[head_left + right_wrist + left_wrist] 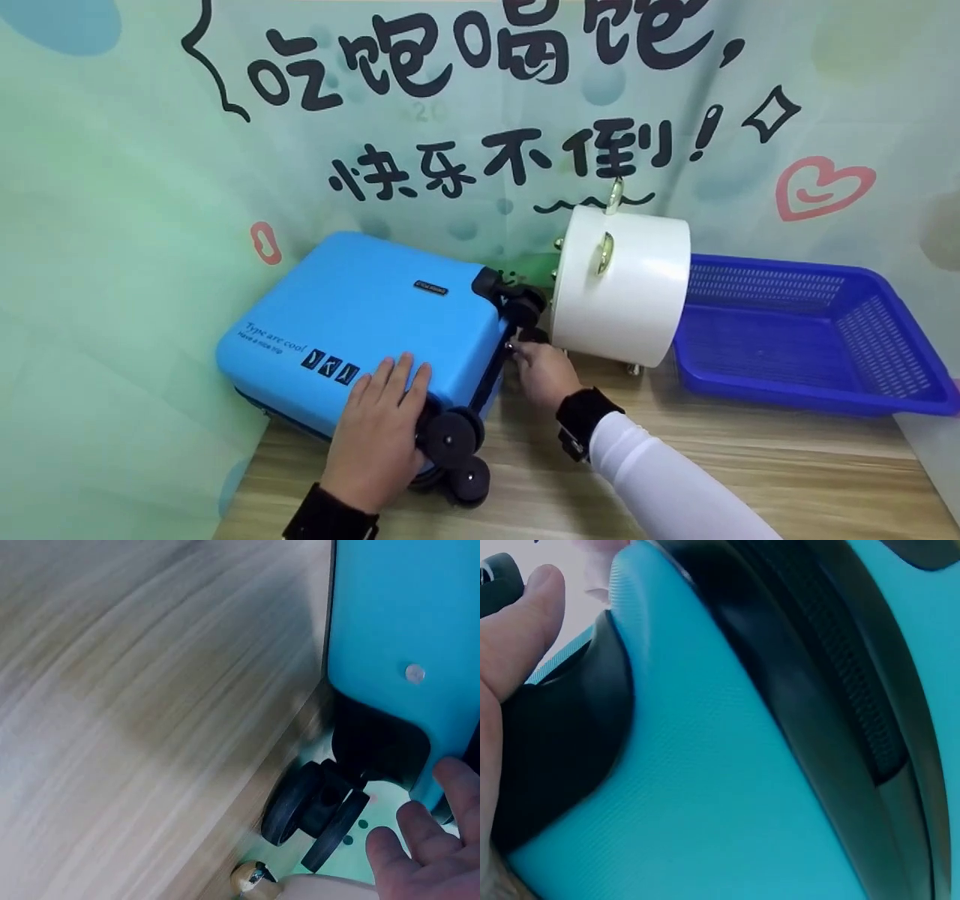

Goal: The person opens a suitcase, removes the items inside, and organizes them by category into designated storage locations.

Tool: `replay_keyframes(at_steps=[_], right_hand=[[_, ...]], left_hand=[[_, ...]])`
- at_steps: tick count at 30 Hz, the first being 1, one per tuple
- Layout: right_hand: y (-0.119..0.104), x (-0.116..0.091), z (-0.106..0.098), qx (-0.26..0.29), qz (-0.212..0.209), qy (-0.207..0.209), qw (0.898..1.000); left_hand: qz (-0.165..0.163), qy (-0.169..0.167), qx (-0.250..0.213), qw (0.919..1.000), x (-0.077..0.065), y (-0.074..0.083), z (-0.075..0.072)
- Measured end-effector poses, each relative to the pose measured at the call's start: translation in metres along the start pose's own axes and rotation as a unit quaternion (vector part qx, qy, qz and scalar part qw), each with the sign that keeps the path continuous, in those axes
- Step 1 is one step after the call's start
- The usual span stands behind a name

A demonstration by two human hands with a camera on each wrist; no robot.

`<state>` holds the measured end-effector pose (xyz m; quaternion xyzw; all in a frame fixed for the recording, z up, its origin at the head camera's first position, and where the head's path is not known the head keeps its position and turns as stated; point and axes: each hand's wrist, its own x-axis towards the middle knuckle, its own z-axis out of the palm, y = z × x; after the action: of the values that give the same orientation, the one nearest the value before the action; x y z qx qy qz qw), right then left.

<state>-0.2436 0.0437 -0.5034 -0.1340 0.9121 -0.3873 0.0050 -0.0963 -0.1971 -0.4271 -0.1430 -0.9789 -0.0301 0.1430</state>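
Observation:
A bright blue suitcase [375,300] with black wheels [452,442] lies on its broad side on the wooden table. My left hand [382,435] rests on its upper face at the near corner, fingers straight. In the left wrist view the thumb [536,615] lies along a black corner guard [570,735]. At the wheeled end, my right hand [546,373] pinches a small shiny zipper pull [511,346] by the dark seam. The right wrist view shows its other fingers [420,829] loosely extended beside the far wheels [319,802]; the pinch itself is out of that view.
A white pot [622,289] with gold-coloured handles lies on its side just right of the suitcase's far wheels. Beyond it sits a blue plastic basket [780,401]. A printed cloth backdrop [465,217] hangs behind and along the left.

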Motion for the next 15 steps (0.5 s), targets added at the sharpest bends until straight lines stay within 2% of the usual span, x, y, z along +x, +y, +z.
replay_keyframes(at_steps=[2, 8, 15], right_hand=[[0.000, -0.002, 0.001, -0.001, -0.011, -0.004, 1.000], [-0.003, -0.009, 0.005, 0.022, -0.009, -0.019, 1.000], [0.001, -0.017, 0.011, 0.006, -0.049, -0.014, 0.999]], left_hand=[[-0.007, -0.003, 0.003, 1.0000, 0.004, 0.003, 0.001], [-0.028, 0.000, 0.009, 0.9996, 0.018, 0.014, 0.003], [-0.044, 0.030, 0.009, 0.9985, 0.031, 0.025, 0.010]])
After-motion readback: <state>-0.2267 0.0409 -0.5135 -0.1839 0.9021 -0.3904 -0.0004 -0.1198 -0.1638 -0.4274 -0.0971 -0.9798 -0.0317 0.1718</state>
